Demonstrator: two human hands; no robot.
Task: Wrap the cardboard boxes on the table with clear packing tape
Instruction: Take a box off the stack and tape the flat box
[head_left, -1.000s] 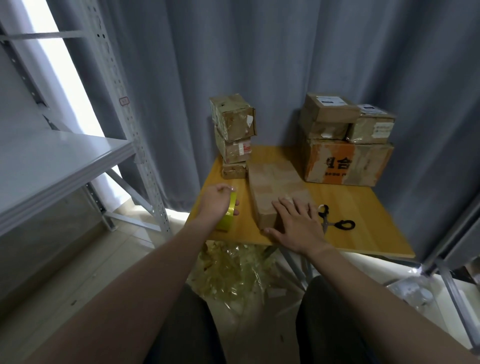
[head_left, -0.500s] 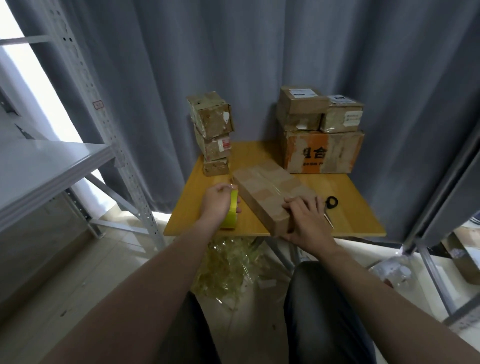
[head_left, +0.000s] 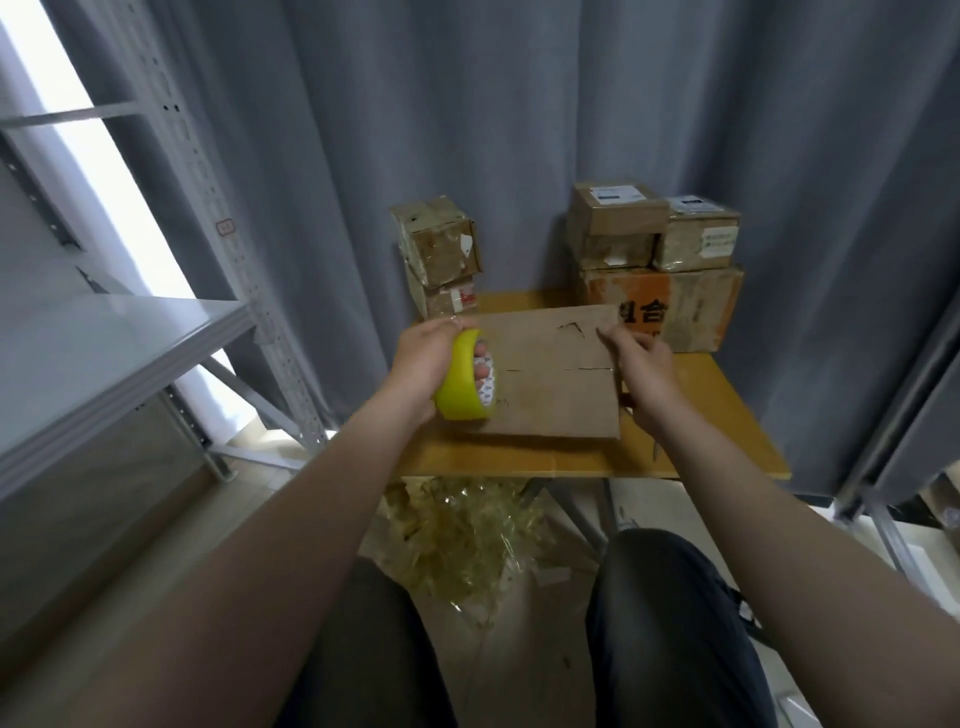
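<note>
Crinkled tape scraps on the floor, left hand curled round a glossy yellowish tape roll, right hand gripping the edge of a flat matte cardboard box tilted up over the wooden table, partly hiding taped boxes behind.

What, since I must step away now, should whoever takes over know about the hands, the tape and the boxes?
Left hand grips the yellow tape roll, fingers through its core, against the brown box's left end.
Right hand holds that box's right edge; the box stands tilted up on the table.
Done: no tape shows on this box.
Left: wrap it with tape. The stacked boxes behind look glossy, perhaps already taped.
</note>
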